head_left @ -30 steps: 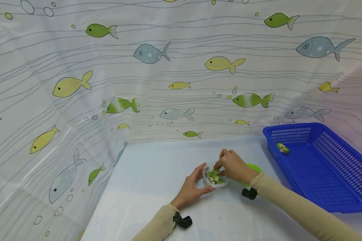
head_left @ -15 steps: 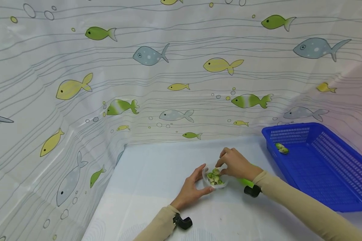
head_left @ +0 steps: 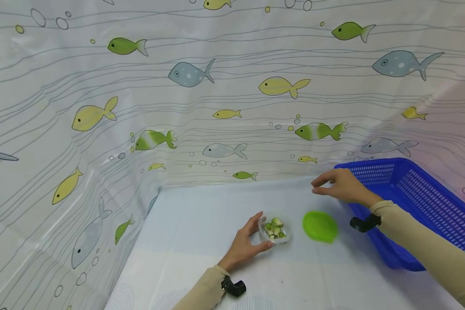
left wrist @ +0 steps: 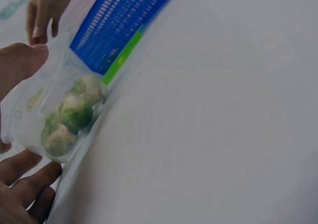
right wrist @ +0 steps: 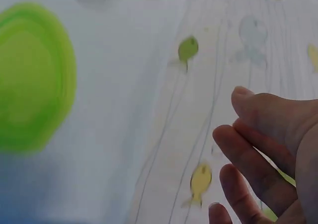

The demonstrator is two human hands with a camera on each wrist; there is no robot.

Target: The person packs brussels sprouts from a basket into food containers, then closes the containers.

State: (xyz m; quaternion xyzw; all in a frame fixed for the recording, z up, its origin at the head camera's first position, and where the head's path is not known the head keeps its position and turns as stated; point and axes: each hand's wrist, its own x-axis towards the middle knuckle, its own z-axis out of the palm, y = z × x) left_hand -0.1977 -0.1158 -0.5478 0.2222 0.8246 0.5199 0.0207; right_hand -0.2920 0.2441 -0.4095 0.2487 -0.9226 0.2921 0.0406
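A small clear plastic container (head_left: pixel 288 232) stands on the table with several Brussels sprouts (head_left: pixel 274 228) in it. My left hand (head_left: pixel 243 245) holds it from the left, thumb on the near side and fingers round the far side. Through the clear wall, the sprouts (left wrist: pixel 74 112) show in the left wrist view. My right hand (head_left: pixel 344 186) is in the air by the left rim of the blue basket (head_left: pixel 430 211), fingers loosely bent with nothing between them. Below it on the table lies a round green lid (head_left: pixel 320 226), also in the right wrist view.
The perforated blue basket takes up the right side of the table; the right arm covers part of it. A curtain (head_left: pixel 224 129) printed with fish hangs behind and to the left of the white-covered table (head_left: pixel 201 211).
My right hand has let go of a sprout in the container and moved right and back toward the basket, uncovering the green lid. The left hand stays at the container.
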